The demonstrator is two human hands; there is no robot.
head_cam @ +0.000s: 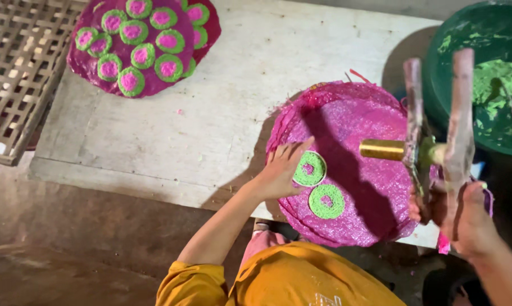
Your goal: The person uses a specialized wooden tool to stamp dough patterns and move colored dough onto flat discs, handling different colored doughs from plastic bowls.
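My left hand (279, 170) lies flat on a round magenta sheet (358, 119), fingers spread, fingertips touching the edge of a green ring with a pink centre (310, 169). A second green ring (326, 201) lies just below it on the same sheet. My right hand (465, 221) grips the lower end of a wooden two-pronged tool (460, 113), held over the sheet's right edge. A brass cylinder (381, 149) sticks out sideways from the tool towards the left.
The sheet rests on a pale board (222, 102). At the board's far left lies another magenta sheet (91, 71) covered with several green-and-pink rings. A dark green tub (465, 34) with green paste stands at the right. A bamboo lattice mat (18, 73) lies left.
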